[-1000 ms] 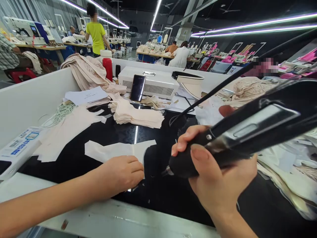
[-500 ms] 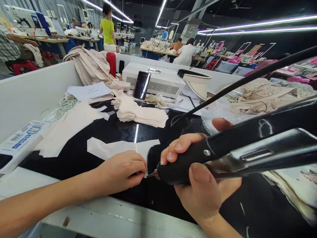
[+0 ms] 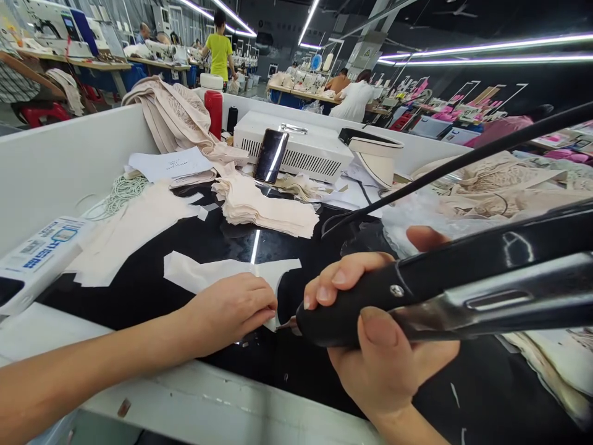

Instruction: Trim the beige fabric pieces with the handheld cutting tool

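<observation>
A white cut fabric piece (image 3: 199,272) lies on the black glossy work surface (image 3: 231,244). My left hand (image 3: 231,312) rests over its right end, fingers closed in a pinch at the edge; the fingertips are partly hidden. My right hand (image 3: 380,346) is wrapped round a corded hot knife (image 3: 352,306) with a black body and a long metal lever. Its thin copper-coloured tip (image 3: 290,323) points left and meets the corner of the fabric, close beside my left fingertips.
Behind lie a stack of pale fabric pieces (image 3: 269,213), a phone (image 3: 271,156) and a white vented box (image 3: 306,148). Larger pale pieces (image 3: 115,241) and a white-blue package (image 3: 41,253) are at left. A black cable (image 3: 454,164) crosses at right. Low white walls (image 3: 69,161) edge the surface.
The view has shifted slightly, so the background sits a little lower and to the right. My hands, the fabric and the tool's tip keep nearly the same places relative to each other.
</observation>
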Demonstrator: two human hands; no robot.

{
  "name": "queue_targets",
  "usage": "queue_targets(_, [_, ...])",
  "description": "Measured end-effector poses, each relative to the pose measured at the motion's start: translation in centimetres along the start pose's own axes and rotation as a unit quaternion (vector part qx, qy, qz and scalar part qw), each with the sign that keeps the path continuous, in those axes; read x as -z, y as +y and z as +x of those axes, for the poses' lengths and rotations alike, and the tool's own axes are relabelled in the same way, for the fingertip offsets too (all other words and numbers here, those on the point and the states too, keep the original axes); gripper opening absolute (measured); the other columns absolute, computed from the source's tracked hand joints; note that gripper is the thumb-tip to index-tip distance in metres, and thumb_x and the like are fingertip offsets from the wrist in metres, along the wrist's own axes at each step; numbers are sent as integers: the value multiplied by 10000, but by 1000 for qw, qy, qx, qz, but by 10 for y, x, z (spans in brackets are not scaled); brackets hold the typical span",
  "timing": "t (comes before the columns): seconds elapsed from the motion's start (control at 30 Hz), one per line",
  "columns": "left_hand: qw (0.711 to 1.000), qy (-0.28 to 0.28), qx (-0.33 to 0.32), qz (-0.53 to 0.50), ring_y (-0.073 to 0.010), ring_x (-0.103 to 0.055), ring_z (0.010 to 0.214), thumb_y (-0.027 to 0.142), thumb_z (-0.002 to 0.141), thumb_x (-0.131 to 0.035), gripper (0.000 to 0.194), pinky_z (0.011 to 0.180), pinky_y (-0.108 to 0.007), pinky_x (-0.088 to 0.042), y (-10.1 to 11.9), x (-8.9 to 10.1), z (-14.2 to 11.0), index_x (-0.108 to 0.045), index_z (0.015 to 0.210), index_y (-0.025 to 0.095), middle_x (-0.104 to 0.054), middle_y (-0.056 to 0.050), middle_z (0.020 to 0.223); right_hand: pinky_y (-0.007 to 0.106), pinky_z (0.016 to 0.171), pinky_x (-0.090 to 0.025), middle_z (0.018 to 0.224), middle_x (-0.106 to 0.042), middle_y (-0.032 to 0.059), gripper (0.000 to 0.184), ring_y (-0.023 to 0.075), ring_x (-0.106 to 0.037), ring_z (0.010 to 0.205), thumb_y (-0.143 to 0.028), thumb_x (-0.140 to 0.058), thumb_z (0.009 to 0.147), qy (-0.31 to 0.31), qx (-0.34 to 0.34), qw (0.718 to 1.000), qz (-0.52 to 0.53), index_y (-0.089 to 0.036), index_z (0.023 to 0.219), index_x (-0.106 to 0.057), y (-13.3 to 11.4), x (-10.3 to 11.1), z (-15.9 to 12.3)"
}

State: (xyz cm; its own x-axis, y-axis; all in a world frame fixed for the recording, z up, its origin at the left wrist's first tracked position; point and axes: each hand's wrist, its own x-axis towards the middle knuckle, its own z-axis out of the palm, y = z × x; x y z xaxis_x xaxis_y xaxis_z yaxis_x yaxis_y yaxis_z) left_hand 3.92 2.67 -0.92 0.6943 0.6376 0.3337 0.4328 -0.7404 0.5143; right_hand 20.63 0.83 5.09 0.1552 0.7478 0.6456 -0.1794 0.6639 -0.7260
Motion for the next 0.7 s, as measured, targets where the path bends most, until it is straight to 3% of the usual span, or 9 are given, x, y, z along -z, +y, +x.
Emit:
queue_targets(0.17, [1000,7,0,24,-188,-639,959,112,999,-620,90,879,-297,-522,1,0,2,-622,940,180,-674,-28,984,303,465,-510,808,-578,-21,458,153,-544,554,-363,-812,866,-10,2,1000,-9,-363,1276,-607,0,3,0])
queue_targets(0.3, [998,31,-52,36,-173,-640,1001,51,1000,-566,156,938,-292,-509,0,-1,0,-636,967,186,-671,-39,1060,310,464,-511,813,-560,-24,482,159,-546,544,-405,-764,901,-18,-2,999,-36,-363,1330,-548,1,6,-1])
queue_targets(0.7, [990,-11,-131,46,-206,-658,976,79,1051,-500,236,954,-321,-514,-7,4,-5,-720,1081,161,-746,-66,1022,317,477,-498,822,-567,-31,485,181,-617,588,-422,-764,899,-14,-30,999,-34,-374,1325,-537,-2,7,-1])
